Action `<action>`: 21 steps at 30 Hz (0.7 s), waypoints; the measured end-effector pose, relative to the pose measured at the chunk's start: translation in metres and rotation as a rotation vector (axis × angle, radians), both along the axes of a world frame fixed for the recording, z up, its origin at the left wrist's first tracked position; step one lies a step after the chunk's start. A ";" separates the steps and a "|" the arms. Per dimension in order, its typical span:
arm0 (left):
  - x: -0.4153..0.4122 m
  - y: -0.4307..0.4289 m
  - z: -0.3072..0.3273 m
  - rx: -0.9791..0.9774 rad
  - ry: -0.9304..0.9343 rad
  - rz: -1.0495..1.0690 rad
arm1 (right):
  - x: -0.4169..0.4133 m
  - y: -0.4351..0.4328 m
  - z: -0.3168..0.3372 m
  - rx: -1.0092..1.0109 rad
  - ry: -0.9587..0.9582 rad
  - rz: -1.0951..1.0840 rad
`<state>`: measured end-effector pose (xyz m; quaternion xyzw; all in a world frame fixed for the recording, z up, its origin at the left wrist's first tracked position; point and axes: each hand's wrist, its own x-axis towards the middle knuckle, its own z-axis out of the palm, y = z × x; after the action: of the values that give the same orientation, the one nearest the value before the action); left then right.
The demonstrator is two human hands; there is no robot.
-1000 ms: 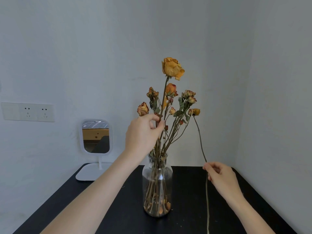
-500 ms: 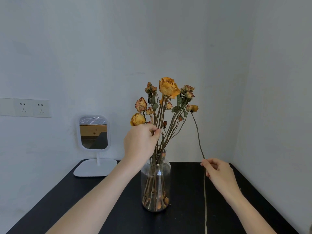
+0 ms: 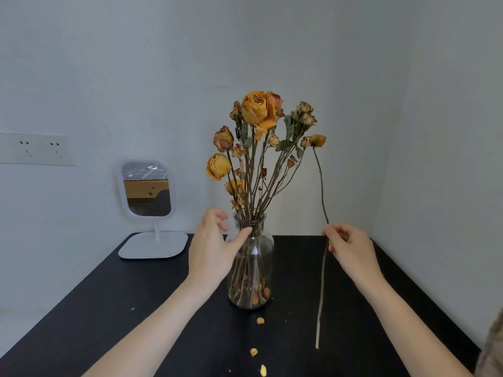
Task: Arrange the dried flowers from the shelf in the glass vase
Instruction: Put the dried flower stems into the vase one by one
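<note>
No text, label, brand, number or sign can be read.
- Vase (image 3: 255,281): plain glass, no legible mark.
- Socket plate (image 3: 38,149), far left of vase: any marking too small to tell.
- Mirror (image 3: 148,189), left of vase: nothing legible on frame or base.

socket plate (image 3: 35,149) cut off left; right hand (image 3: 351,248) hides part of stem (image 3: 321,281).
</note>
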<state>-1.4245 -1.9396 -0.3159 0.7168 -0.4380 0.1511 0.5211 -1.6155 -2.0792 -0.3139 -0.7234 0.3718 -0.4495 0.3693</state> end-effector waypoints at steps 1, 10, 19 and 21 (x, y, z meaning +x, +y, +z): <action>0.001 -0.004 -0.007 0.056 0.049 -0.002 | 0.001 0.000 0.001 0.000 -0.004 -0.001; 0.004 -0.044 -0.013 0.257 0.157 0.009 | 0.005 -0.003 0.008 -0.036 -0.069 -0.024; 0.023 -0.043 -0.016 0.196 0.283 -0.188 | 0.010 -0.005 0.038 -0.114 -0.153 0.050; 0.030 -0.040 -0.013 0.234 0.275 -0.241 | 0.011 -0.003 0.044 -0.136 -0.174 0.080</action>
<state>-1.3942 -1.9794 -0.3292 0.7286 -0.4598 -0.0636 0.5036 -1.6042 -2.0820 -0.2698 -0.7193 0.2781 -0.5196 0.3678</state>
